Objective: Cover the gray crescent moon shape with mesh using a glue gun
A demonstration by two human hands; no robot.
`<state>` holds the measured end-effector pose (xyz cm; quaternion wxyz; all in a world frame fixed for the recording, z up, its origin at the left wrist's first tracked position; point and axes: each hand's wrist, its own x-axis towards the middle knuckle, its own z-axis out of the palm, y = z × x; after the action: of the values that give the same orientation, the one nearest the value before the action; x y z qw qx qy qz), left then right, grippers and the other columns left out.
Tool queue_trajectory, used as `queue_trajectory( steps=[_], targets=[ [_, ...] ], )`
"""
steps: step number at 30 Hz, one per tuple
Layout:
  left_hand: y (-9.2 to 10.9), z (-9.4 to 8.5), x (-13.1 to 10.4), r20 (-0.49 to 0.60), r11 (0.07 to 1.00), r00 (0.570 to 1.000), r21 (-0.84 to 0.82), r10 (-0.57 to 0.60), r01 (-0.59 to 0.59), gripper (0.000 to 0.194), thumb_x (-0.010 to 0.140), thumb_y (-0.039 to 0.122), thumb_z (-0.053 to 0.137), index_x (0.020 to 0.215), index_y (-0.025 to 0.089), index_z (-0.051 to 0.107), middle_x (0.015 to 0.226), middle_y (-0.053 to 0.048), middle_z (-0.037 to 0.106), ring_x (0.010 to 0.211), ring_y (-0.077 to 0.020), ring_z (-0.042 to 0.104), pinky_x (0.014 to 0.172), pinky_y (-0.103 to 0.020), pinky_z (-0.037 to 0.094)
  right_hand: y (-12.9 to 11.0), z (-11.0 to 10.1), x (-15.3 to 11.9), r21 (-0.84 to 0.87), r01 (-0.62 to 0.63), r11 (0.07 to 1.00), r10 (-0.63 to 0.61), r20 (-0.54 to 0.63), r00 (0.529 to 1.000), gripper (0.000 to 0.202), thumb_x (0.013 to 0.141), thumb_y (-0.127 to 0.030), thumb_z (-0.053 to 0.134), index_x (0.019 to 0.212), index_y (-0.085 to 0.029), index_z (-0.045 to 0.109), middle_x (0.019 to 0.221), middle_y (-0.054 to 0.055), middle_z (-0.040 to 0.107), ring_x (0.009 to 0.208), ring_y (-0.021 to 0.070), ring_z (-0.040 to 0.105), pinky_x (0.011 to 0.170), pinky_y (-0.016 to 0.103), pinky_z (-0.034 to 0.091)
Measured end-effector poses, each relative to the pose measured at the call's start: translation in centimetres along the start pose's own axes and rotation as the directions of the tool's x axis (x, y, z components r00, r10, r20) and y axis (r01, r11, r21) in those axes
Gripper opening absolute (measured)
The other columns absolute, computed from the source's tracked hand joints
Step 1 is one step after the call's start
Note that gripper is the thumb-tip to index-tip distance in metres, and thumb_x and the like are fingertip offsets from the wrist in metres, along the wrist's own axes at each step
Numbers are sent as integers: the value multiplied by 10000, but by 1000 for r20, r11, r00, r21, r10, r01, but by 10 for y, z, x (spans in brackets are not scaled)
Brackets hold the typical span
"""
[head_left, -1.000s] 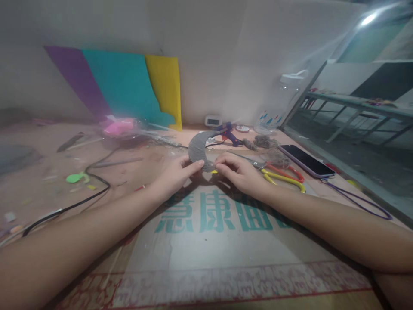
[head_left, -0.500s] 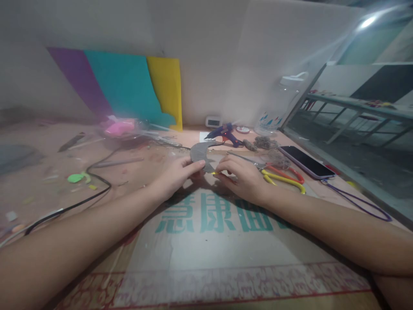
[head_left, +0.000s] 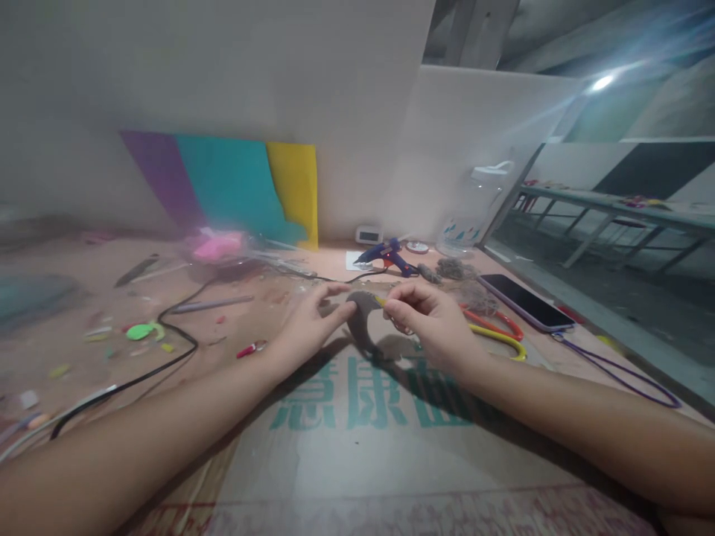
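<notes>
A grey curved piece (head_left: 364, 320), shaped like a crescent, is held up over the table by my left hand (head_left: 318, 316), its thumb at the piece's upper left edge. My right hand (head_left: 421, 316) pinches a small yellow item (head_left: 380, 301) at the upper right of the grey piece. Just beyond my right hand lie scissors with red and yellow handles (head_left: 506, 344), partly hidden by the hand. A blue glue gun (head_left: 391, 257) rests farther back on the table.
A phone (head_left: 525, 300) with a purple strap lies at the right. Behind stand a clear bottle (head_left: 466, 216), a small white clock (head_left: 369, 235) and coloured sheets (head_left: 234, 186). A black cable (head_left: 193, 344), a pen (head_left: 212, 304) and scraps lie at the left.
The grey piece has turned, its narrow end now pointing down toward the table. My right hand has moved up beside its top with the yellow item. The view has tilted upward.
</notes>
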<state>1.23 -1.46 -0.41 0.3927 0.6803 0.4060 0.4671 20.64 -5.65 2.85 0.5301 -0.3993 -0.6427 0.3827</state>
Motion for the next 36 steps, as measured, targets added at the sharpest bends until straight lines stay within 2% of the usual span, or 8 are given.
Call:
queue_trajectory(
  steps=[2, 6, 8, 12, 17, 23, 29, 36],
  targets=[
    [1, 0, -2, 86, 1000, 996, -24, -7, 9, 285, 845, 444, 611, 941, 177, 633, 975, -52, 679, 880, -187, 623, 771, -290, 485, 4, -2, 4, 36, -26, 999, 26, -7, 1000, 280, 781, -439, 718, 754, -193, 586, 671, -21, 574, 517, 80, 414, 485, 238, 367],
    [7, -1, -6, -3, 997, 1000, -80, -9, 9, 287, 847, 466, 611, 889, 183, 623, 818, -7, 665, 735, -160, 603, 640, -246, 461, 15, -6, 10, -15, -49, 999, 49, -17, 999, 288, 812, -458, 677, 769, -193, 574, 631, -41, 527, 509, 82, 407, 486, 235, 343],
    [9, -2, -6, -77, 999, 997, -48, -15, 11, 299, 831, 472, 628, 898, 181, 637, 834, -10, 674, 754, -171, 605, 643, -249, 456, 20, -8, 12, -85, -57, 995, 59, 17, 998, 289, 815, -462, 671, 789, -190, 578, 620, -49, 503, 511, 86, 403, 488, 235, 334],
    [9, -5, -3, -135, 999, 991, 20, -24, 27, 307, 829, 486, 633, 901, 189, 668, 879, -17, 697, 840, -193, 623, 744, -272, 463, 25, -11, 11, -238, -28, 971, 51, 92, 994, 271, 845, -453, 631, 820, -185, 600, 664, -34, 527, 583, 110, 468, 544, 246, 377],
    [8, -5, -3, -107, 998, 994, 60, 11, -4, 295, 841, 478, 626, 912, 200, 692, 917, -20, 716, 897, -212, 633, 811, -292, 469, 28, -13, 13, -277, 35, 960, -30, 22, 999, 236, 872, -421, 596, 856, -187, 622, 779, 0, 608, 674, 128, 531, 618, 260, 425],
    [5, -5, -3, -83, 994, 995, 102, 50, -42, 321, 849, 493, 613, 924, 193, 698, 919, -18, 727, 892, -205, 641, 801, -277, 469, 26, -12, 13, -313, 8, 950, 6, 45, 999, 197, 842, -368, 607, 805, -176, 628, 722, -4, 600, 642, 128, 529, 607, 264, 414],
    [6, -5, -3, -50, 993, 998, 112, 40, -34, 331, 841, 486, 608, 947, 191, 714, 943, -27, 736, 892, -214, 647, 808, -284, 482, 26, -12, 11, -245, -78, 966, 99, 78, 992, 263, 827, -434, 626, 777, -177, 605, 650, -30, 550, 557, 103, 494, 521, 236, 386],
    [6, -6, -2, 0, 992, 999, 114, -50, 50, 353, 812, 521, 621, 935, 206, 726, 804, -4, 705, 718, -175, 615, 633, -250, 456, 27, -13, 12, -144, -258, 955, 278, 140, 951, 334, 785, -511, 664, 780, -185, 590, 582, -46, 535, 473, 84, 460, 436, 209, 358]
  ],
)
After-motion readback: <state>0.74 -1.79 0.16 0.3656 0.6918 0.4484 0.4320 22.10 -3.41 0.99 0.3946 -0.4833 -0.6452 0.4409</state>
